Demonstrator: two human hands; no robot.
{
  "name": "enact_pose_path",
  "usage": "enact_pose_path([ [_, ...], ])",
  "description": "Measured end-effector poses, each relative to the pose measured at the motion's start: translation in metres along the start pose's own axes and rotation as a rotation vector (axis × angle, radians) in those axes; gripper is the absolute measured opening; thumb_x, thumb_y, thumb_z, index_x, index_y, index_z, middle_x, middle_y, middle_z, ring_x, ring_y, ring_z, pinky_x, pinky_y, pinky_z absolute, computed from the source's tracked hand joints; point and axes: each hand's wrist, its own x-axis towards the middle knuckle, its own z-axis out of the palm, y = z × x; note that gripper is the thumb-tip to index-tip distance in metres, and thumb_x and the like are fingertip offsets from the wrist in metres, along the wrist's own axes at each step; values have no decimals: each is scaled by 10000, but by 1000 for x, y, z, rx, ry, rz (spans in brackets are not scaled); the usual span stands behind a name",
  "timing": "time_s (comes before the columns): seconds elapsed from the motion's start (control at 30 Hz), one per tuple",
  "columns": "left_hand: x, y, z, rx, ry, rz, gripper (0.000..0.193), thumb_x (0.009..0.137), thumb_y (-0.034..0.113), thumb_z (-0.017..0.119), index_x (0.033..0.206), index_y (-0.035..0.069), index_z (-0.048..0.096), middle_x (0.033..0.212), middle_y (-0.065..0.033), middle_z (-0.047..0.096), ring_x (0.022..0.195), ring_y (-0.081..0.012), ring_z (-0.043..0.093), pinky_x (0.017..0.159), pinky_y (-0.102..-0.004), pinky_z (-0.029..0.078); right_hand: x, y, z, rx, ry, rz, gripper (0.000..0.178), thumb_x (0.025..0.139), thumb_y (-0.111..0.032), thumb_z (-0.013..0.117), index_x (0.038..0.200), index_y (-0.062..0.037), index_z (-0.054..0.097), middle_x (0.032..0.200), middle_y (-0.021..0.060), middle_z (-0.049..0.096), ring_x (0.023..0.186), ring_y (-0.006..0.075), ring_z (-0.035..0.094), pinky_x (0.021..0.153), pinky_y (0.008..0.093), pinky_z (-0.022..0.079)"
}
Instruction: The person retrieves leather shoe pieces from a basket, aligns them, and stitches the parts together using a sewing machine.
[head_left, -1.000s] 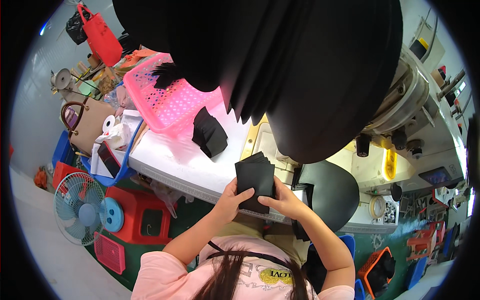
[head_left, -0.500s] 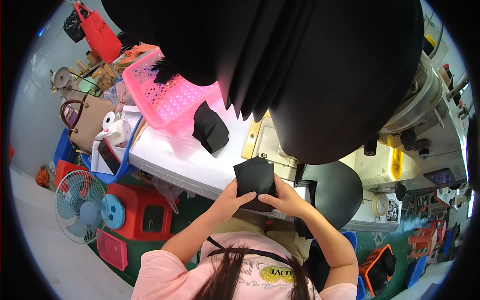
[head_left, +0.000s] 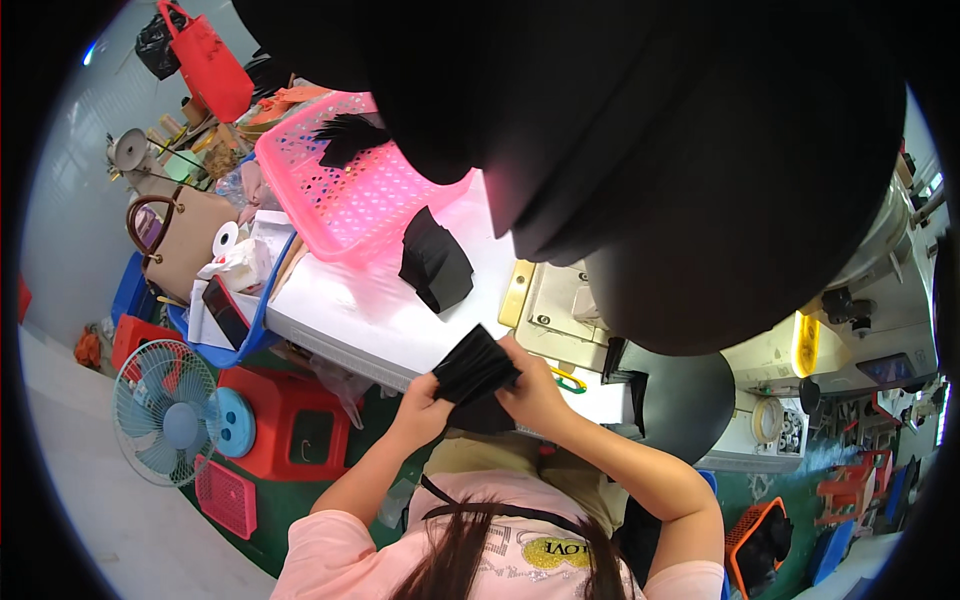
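Note:
Between both hands, at the near edge of a white work table [head_left: 340,320], is a stack of thin black cut pieces [head_left: 475,362], its layered edges showing. My left hand [head_left: 426,408] grips the stack's left side with the fingers closed. On its right side my right hand [head_left: 530,388] pinches it, fingers partly hidden behind. Farther up the table lies another small black pile [head_left: 436,262], apart from my hands. A large dark shape [head_left: 640,150] close to the camera hides much of the table and the sewing machine [head_left: 555,305].
A pink basket [head_left: 340,215] with black pieces stands at the far left. Beside it is a blue tub [head_left: 262,325] with papers and a phone. A black rounded panel [head_left: 685,405] sits right of my hands. Below left are a fan [head_left: 178,425] and red stool [head_left: 265,440].
The stack has tilted and shifted left, so its layered edges now show. My left hand has moved left and down, and my right hand has moved left. A small green-yellow tool is now uncovered.

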Motion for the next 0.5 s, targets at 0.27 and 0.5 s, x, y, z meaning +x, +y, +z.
enact_pose_path([
  [0.27, 3, 14, -92, 1231, 750, 658, 461, 681, -65, 461, 1091, 67, 626, 1303, -236, 408, 1236, -387, 359, 1028, -488, 256, 83, 17, -3, -471, -61, -42, 691, 707, -231, 719, 1257, -4, 366, 1232, 216, 449, 1145, 322, 461, 930, 368, 389],
  [0.5, 18, 3, -102, 1263, 336, 295, 595, 675, 122, 577, 1263, 122, 484, 1433, -199, 231, 1342, -403, 129, 1045, -580, -16, 112, 112, 1, -474, -107, 36, 741, 757, -170, 648, 1349, 27, 249, 1310, 239, 392, 1222, 333, 389, 1023, 361, 307],
])
